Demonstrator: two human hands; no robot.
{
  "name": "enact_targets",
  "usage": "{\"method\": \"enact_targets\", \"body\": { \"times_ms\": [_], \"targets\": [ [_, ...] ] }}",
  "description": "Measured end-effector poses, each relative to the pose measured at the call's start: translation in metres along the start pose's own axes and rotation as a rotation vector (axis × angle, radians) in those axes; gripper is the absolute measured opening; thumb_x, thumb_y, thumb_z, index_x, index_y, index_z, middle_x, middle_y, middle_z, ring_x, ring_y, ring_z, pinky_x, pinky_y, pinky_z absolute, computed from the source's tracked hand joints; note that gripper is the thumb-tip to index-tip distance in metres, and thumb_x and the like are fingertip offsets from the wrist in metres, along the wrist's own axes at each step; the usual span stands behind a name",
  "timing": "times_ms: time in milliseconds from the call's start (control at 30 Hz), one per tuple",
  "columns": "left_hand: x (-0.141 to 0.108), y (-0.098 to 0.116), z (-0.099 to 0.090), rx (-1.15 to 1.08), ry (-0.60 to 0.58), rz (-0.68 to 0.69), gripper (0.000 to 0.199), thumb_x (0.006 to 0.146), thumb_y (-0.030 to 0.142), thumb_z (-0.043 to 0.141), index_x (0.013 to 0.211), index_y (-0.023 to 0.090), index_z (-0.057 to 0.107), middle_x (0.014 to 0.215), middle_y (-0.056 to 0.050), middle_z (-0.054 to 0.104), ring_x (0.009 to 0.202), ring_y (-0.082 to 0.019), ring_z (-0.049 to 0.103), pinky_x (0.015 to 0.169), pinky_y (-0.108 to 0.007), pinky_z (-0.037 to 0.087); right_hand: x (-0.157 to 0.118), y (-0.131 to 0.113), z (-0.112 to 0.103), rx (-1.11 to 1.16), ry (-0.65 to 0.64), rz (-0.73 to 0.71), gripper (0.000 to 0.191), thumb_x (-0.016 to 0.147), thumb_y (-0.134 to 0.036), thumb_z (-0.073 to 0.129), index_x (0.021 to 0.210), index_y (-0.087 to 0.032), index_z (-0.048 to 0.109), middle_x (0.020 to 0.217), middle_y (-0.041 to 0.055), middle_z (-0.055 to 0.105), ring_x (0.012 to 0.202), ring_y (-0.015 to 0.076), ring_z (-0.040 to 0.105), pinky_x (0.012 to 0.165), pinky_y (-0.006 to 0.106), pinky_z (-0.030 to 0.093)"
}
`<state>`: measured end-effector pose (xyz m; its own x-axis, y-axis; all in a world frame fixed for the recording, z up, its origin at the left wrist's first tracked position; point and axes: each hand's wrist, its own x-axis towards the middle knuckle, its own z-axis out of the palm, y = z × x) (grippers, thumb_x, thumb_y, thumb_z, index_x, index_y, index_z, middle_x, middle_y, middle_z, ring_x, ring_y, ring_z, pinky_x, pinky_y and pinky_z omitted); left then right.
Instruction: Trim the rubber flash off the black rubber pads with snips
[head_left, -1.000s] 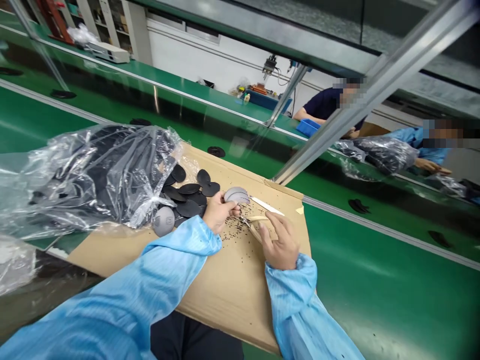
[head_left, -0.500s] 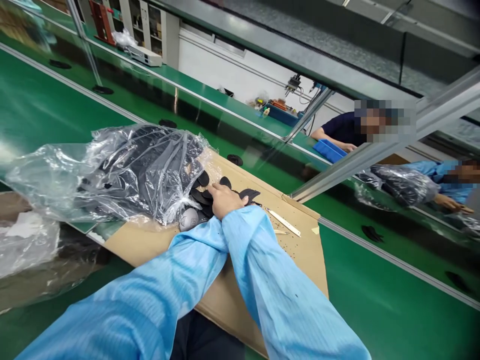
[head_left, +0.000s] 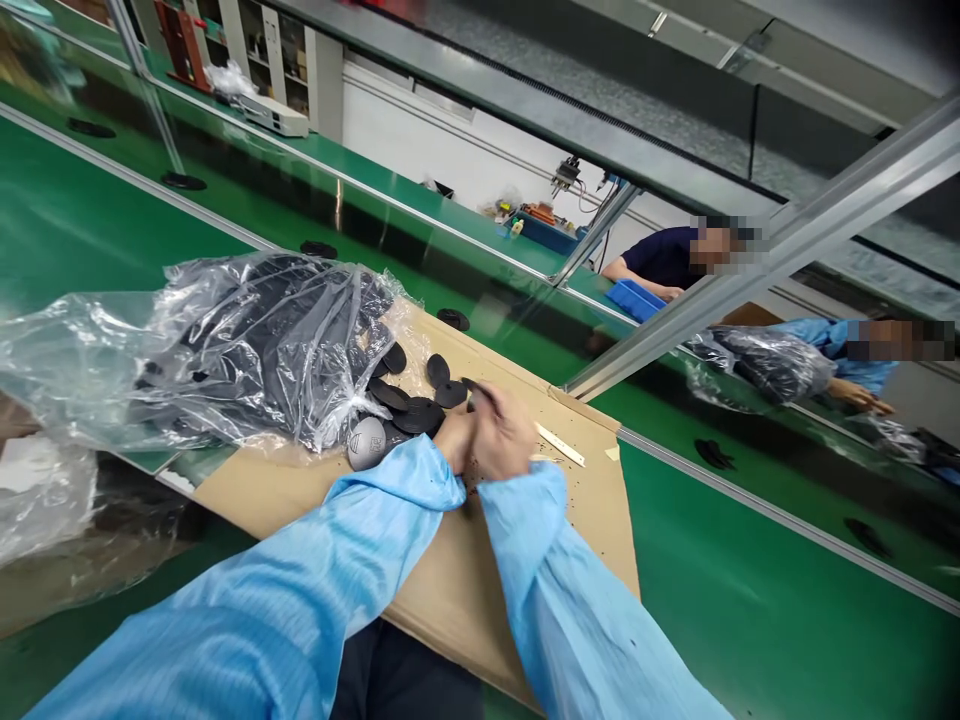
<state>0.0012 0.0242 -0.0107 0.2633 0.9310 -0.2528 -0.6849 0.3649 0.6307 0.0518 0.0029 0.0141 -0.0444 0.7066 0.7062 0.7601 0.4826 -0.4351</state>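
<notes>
My right hand is closed, with a thin black piece sticking out at its top. My left hand is pressed up against it, its fingers mostly hidden behind the right hand and blurred. Both are over a cardboard sheet. Just left of them lie several loose black oval pieces and a grey round piece with printed marks. A slim white-handled tool rests on the cardboard to the right, partly hidden by my right hand.
A clear plastic bag full of black pieces lies to the left. Beyond runs a green belt carrying black pieces, with a slanted metal post at right. Two people sit across, near a blue bin and another bag.
My right hand has come away from the pile of black pieces, moving right and towards me. My left hand, hidden before, now shows beside it. More of the oval pieces are uncovered.
</notes>
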Motion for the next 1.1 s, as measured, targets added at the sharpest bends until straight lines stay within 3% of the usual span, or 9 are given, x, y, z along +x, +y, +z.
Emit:
{"method": "enact_targets", "body": {
  "times_ms": [100, 167, 267, 433, 633, 733, 800, 933, 1100],
  "targets": [
    [-0.007, -0.001, 0.000, 0.087, -0.059, -0.070, 0.028, 0.085, 0.034, 0.060, 0.102, 0.012, 0.060, 0.072, -0.006, 0.064, 0.058, -0.015, 0.062, 0.056, -0.027, 0.051, -0.031, 0.035, -0.042, -0.016, 0.310, -0.031, 0.017, 0.089, -0.018, 0.055, 0.100, -0.019, 0.069, 0.097, 0.0075, 0.068, 0.091, 0.0193, 0.064, 0.083, 0.035, 0.053],
    [-0.009, -0.002, 0.001, 0.171, -0.106, -0.102, 0.029, 0.088, 0.038, 0.056, 0.099, 0.012, 0.059, 0.071, -0.006, 0.064, 0.057, -0.015, 0.063, 0.053, -0.026, 0.051, -0.050, 0.056, -0.061, -0.076, 0.328, -0.016, 0.017, 0.086, -0.015, 0.057, 0.095, -0.019, 0.070, 0.095, 0.0077, 0.067, 0.089, 0.0197, 0.065, 0.081, 0.036, 0.054],
    [-0.012, -0.006, 0.003, 0.246, -0.150, -0.124, 0.033, 0.087, 0.042, 0.056, 0.098, 0.012, 0.059, 0.074, -0.008, 0.066, 0.059, -0.016, 0.064, 0.055, -0.027, 0.053, -0.065, 0.073, -0.074, -0.093, 0.281, -0.018, 0.020, 0.083, -0.010, 0.055, 0.091, -0.019, 0.071, 0.095, 0.0078, 0.066, 0.092, 0.0206, 0.065, 0.084, 0.039, 0.055],
    [-0.015, -0.012, 0.004, 0.301, -0.203, -0.152, 0.039, 0.079, 0.048, 0.066, 0.094, 0.012, 0.062, 0.074, -0.006, 0.064, 0.061, -0.015, 0.063, 0.055, -0.028, 0.055, -0.061, 0.072, -0.074, -0.061, 0.104, -0.114, 0.033, 0.079, -0.002, 0.045, 0.091, -0.020, 0.071, 0.100, 0.0076, 0.068, 0.105, 0.0212, 0.062, 0.093, 0.038, 0.053],
    [-0.017, -0.014, 0.004, 0.354, -0.159, -0.110, 0.039, 0.066, 0.029, 0.080, 0.098, 0.013, 0.063, 0.085, -0.006, 0.067, 0.065, -0.013, 0.062, 0.058, -0.025, 0.055, -0.061, 0.065, -0.075, 0.008, -0.086, -0.102, 0.043, 0.074, 0.002, 0.040, 0.097, -0.019, 0.069, 0.114, 0.0078, 0.065, 0.117, 0.0212, 0.056, 0.100, 0.040, 0.049],
    [-0.017, -0.014, 0.005, 0.341, -0.139, -0.075, 0.038, 0.066, 0.027, 0.079, 0.098, 0.014, 0.063, 0.086, -0.006, 0.067, 0.069, -0.015, 0.063, 0.058, -0.026, 0.055, -0.061, 0.064, -0.076, 0.038, 0.022, 0.046, 0.038, 0.077, -0.007, 0.045, 0.106, -0.017, 0.067, 0.119, 0.0122, 0.060, 0.114, 0.0235, 0.057, 0.097, 0.041, 0.050],
    [-0.017, -0.014, 0.005, 0.320, -0.143, -0.060, 0.039, 0.066, 0.027, 0.080, 0.099, 0.014, 0.063, 0.090, -0.007, 0.068, 0.074, -0.016, 0.064, 0.061, -0.026, 0.055, -0.059, 0.064, -0.076, 0.032, 0.099, 0.237, 0.031, 0.083, -0.020, 0.051, 0.111, -0.015, 0.065, 0.109, 0.0138, 0.064, 0.097, 0.0232, 0.063, 0.084, 0.039, 0.054],
    [-0.018, -0.014, 0.005, 0.298, -0.172, -0.071, 0.043, 0.063, 0.027, 0.082, 0.100, 0.014, 0.063, 0.096, -0.008, 0.068, 0.081, -0.018, 0.065, 0.067, -0.029, 0.055, -0.058, 0.066, -0.076, 0.110, -0.020, 0.527, 0.034, 0.086, -0.044, 0.055, 0.092, -0.014, 0.070, 0.069, 0.0048, 0.067, 0.060, 0.0168, 0.061, 0.062, 0.030, 0.052],
    [-0.017, -0.016, 0.004, 0.319, -0.164, -0.066, 0.048, 0.057, 0.030, 0.085, 0.097, 0.013, 0.065, 0.094, -0.009, 0.068, 0.080, -0.020, 0.065, 0.071, -0.034, 0.055, -0.058, 0.061, -0.076, 0.114, -0.055, 0.596, 0.037, 0.084, -0.050, 0.057, 0.083, -0.016, 0.071, 0.058, 0.0023, 0.064, 0.052, 0.0150, 0.057, 0.058, 0.027, 0.049]
  ]
}}
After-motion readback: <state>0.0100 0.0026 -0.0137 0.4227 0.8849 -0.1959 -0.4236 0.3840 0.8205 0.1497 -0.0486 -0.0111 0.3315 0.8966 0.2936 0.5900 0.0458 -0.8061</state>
